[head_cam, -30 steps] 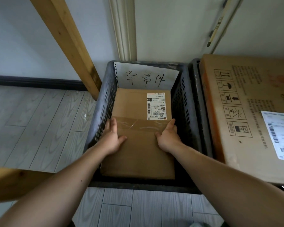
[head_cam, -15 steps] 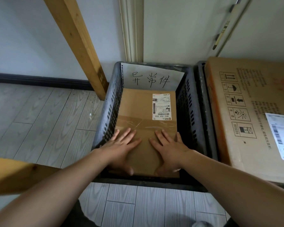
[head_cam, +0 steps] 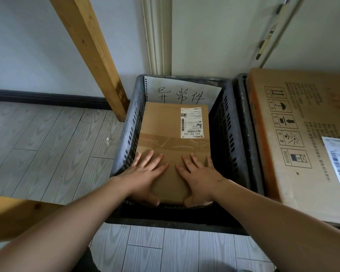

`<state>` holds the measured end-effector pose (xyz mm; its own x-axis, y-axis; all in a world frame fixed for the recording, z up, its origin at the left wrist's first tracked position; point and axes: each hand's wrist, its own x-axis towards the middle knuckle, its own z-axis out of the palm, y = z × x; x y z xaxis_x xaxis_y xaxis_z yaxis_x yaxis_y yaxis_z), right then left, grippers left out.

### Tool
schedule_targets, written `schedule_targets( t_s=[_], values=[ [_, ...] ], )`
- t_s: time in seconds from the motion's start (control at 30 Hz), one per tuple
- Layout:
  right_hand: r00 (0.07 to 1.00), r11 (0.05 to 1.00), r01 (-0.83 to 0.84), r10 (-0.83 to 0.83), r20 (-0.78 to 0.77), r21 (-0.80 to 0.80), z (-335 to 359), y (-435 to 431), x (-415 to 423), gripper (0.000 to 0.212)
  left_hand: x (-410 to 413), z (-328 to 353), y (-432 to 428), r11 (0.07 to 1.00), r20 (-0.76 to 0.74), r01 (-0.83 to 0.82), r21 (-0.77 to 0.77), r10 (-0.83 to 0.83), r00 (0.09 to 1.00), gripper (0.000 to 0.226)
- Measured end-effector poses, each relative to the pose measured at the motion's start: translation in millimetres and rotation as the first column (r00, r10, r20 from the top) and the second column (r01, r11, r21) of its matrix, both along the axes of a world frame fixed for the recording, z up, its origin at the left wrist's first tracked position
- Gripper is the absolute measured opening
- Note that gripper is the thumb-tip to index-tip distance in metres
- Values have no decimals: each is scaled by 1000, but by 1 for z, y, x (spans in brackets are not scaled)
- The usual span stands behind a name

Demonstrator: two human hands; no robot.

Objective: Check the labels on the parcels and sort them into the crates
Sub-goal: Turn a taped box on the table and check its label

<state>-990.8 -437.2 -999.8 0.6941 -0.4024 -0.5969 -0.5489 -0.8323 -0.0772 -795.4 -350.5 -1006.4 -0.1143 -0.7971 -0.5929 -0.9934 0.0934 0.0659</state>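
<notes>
The brown parcel (head_cam: 165,122) lay flat inside the dark crate (head_cam: 126,134), its white label (head_cam: 191,122) facing up toward the crate's far right corner, in front of the handwritten paper sign (head_cam: 181,93) propped against the crate's far wall. The left hand (head_cam: 143,173) and the right hand (head_cam: 200,175) rested side by side on the parcel's end nearest the crate's front wall, fingers straight and spread on its top, thumbs down over its near edge. Right of the crate, a large carton (head_cam: 302,134) covered a second crate (head_cam: 241,114).
</notes>
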Motion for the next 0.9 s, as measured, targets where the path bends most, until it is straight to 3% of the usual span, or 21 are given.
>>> schedule_targets(
  t_s=[0.17, 0.57, 0.9],
  values=[
    [1000, 1000, 9, -9, 18, -7, -2, -5, 7, 110, 8, -2, -7, 1000, 15, -14, 12, 14, 1000, 132],
    [987, 996, 94, -92, 128, -8, -5, -18, 20, 87, 23, 4, -42, 988, 20, -135, 81, 134, 991, 124],
    [984, 990, 137, -140, 110, 35, -8, -29, 27, 85, 28, -6, -55, 977, 25, -173, 121, 171, 985, 122]
  ],
)
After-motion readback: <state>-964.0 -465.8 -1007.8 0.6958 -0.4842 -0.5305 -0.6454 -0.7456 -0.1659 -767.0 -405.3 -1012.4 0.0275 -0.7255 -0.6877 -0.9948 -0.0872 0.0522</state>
